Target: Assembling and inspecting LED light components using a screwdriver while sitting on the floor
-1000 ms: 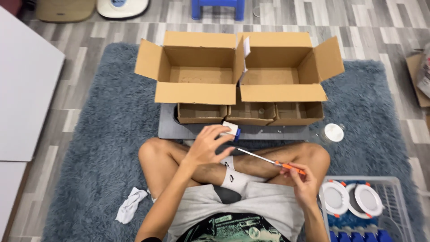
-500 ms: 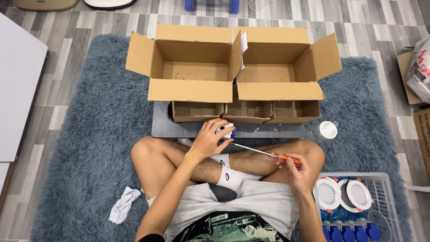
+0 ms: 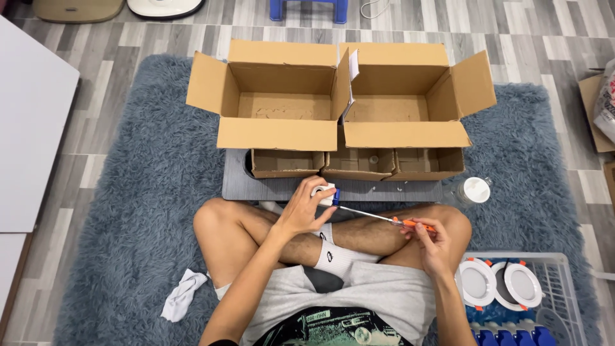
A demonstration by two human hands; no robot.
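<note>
White plastic part (image 3: 322, 192), just in front of the board (image 3: 275, 189): light, rigid, left hand (image 3: 301, 211) fingers closed around it. Right hand (image 3: 430, 240) pinches screwdriver (image 3: 384, 218) handle, tip at part; judged slippery.

Grey plank floor (image 3: 96, 38) under a shaggy blue-grey rug (image 3: 141, 192).

Two open cardboard boxes (image 3: 346, 96), shaggy blue rug (image 3: 141, 192), crumpled white cloth (image 3: 182, 295)

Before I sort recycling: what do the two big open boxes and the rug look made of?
The two big open boxes look like plain brown corrugated cardboard, matte, with creased flaps. The rug looks like grey-blue shaggy pile, probably synthetic; its long tufted fibres show, though the fibre type can't be confirmed.
</note>
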